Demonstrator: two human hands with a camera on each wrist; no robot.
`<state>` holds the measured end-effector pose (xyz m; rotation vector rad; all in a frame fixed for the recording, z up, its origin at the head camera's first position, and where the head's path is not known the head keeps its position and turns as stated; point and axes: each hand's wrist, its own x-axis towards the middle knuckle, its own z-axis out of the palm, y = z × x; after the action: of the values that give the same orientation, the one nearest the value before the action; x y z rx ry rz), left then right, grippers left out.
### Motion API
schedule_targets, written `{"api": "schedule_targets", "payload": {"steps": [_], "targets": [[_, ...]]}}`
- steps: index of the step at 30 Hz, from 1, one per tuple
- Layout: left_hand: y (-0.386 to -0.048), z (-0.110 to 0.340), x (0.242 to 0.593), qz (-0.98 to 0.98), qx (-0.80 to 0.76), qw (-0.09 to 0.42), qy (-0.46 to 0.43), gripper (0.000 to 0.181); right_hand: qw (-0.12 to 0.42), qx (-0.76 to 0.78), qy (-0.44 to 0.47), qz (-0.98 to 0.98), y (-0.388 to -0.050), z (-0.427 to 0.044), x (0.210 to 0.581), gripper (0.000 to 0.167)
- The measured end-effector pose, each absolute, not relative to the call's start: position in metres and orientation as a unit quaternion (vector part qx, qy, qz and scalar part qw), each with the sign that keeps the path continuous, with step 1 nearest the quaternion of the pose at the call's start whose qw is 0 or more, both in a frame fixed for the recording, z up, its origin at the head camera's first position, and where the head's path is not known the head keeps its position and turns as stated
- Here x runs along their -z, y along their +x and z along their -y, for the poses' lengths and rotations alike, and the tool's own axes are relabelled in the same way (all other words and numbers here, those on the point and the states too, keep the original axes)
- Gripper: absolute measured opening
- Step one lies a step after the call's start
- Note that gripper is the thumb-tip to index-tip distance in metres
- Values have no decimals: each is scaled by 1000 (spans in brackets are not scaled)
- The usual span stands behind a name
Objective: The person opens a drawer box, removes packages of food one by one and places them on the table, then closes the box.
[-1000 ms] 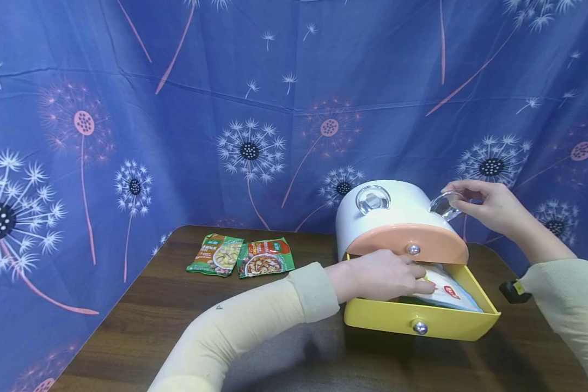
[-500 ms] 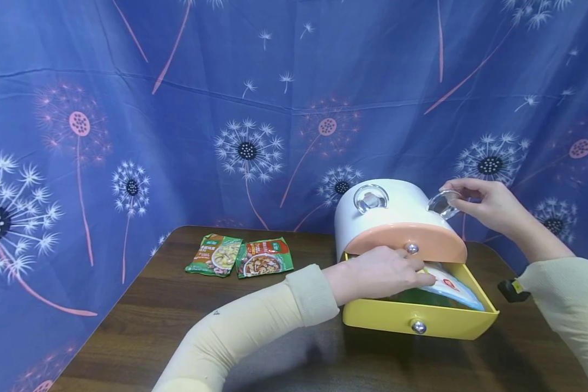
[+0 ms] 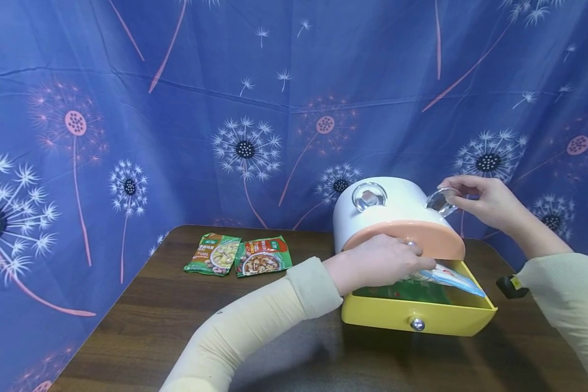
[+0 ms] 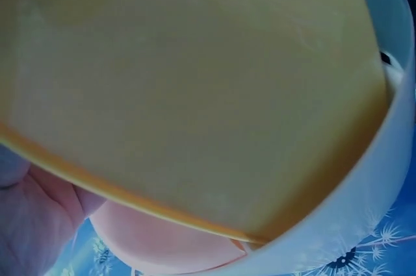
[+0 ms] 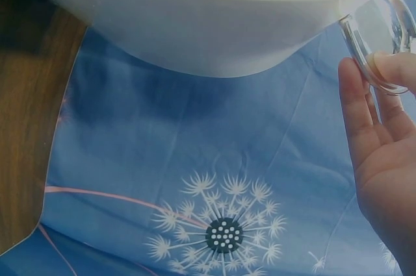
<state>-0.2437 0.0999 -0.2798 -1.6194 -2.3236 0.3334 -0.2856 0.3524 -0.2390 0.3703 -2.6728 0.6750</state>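
A white rounded box with a peach upper drawer stands at the right of the table, its yellow lower drawer pulled out. My left hand pinches a white and blue packet above that drawer, the packet tilted up at its left. Under it lies something green inside. My right hand grips the clear ring on the box's right, thumb and fingers round it, also in the right wrist view. The left wrist view shows mostly the yellow drawer.
Two green food packets lie side by side at the back left of the wooden table. A second clear ring sits on the box's left. A black object is near my right sleeve. Patterned blue cloth hangs behind.
My left hand has risen a little, lifting the white and blue packet's left part, and more of the green contents shows. The right hand still grips the ring.
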Motion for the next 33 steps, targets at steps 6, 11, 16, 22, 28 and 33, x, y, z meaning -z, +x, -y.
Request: {"api": "schedule_targets", "payload": {"steps": [6, 11, 16, 22, 28, 33], "targets": [[-239, -101, 275, 812, -106, 135, -558, 31, 174, -235, 127, 948, -287, -353, 239, 38], [-235, -99, 269, 824, -91, 118, -547, 32, 171, -236, 127, 948, -288, -353, 239, 39], [-231, -94, 261, 829, -69, 119, -542, 36, 169, -240, 127, 948, -286, -352, 240, 40], [-225, -91, 255, 824, -65, 134, -546, 37, 178, -237, 124, 947, -284, -353, 239, 39], [-215, -85, 248, 816, -79, 163, -549, 38, 172, -237, 122, 948, -284, -353, 240, 40], [-205, -79, 240, 802, -101, 209, -550, 36, 175, -232, 129, 948, -285, -352, 240, 40]]}}
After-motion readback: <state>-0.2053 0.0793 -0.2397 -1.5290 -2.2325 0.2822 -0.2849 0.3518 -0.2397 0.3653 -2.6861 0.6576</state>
